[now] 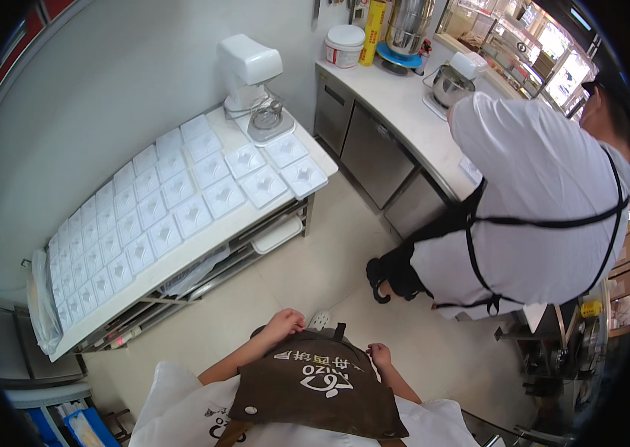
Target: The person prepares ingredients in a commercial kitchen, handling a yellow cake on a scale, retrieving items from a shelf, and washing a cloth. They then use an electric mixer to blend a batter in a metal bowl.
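Note:
My left hand (288, 324) hangs at the upper edge of my brown apron (270, 385), its fingers loosely curled; whether anything is inside them is hidden. On the apron's other side is my right hand (379, 355), bent close to the fabric, with the fingertips hard to make out. To the left, rows of square clear plastic trays (220, 196) cover most of a white worktable (167, 254). A white stand mixer (250, 61) with its head raised stands at the table's far end, a wire whisk (266, 116) below the head.
A co-worker (544, 184) in a white shirt and black apron straps bends over the right counter (370, 84), beside a second mixer (452, 86). That counter also holds a lidded white tub (344, 46) and a blue turntable (398, 56). Blue bins (91, 427) stand at lower left.

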Tool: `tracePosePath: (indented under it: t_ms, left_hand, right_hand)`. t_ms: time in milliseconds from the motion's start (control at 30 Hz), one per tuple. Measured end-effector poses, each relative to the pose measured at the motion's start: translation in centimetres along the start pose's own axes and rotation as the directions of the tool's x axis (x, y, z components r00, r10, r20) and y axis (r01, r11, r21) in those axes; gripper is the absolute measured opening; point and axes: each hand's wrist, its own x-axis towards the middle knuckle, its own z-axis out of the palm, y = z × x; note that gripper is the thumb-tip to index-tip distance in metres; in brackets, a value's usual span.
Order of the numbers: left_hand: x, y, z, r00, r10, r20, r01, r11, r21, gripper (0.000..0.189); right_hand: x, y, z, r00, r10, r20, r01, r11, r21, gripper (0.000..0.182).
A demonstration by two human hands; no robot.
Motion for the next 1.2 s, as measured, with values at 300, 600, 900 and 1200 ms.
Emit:
tracePosePath:
  t_ms: [300,600,900,1200]
  left_hand:
    - [8.5,8.3,-2.5,1.0,0.009,-0.007,-0.009,0.998,0.056,0.03]
    - [16.5,19.6,-8.0,0.997,0.007,0.072,-0.015,0.994,0.111,0.029]
    - [21.5,26.9,-11.1,1.0,0.023,-0.001,-0.023,0.998,0.065,0.025]
    - [24.5,24.5,-5.5,0.985,-0.008,0.17,-0.011,0.994,0.111,0.03]
  right_hand:
    - [14.1,-17.9,-3.2,0.988,-0.149,-0.041,0.148,0.989,-0.025,0.031]
    - [19.2,-24.8,0.6,0.991,-0.098,-0.094,0.092,0.994,-0.065,0.021]
    - [22.4,-26.3,2.5,0.995,-0.054,-0.087,0.048,0.997,-0.062,0.022]
    - [25.5,-30.6,-0.1,0.999,0.025,-0.041,-0.029,0.993,-0.113,0.022]
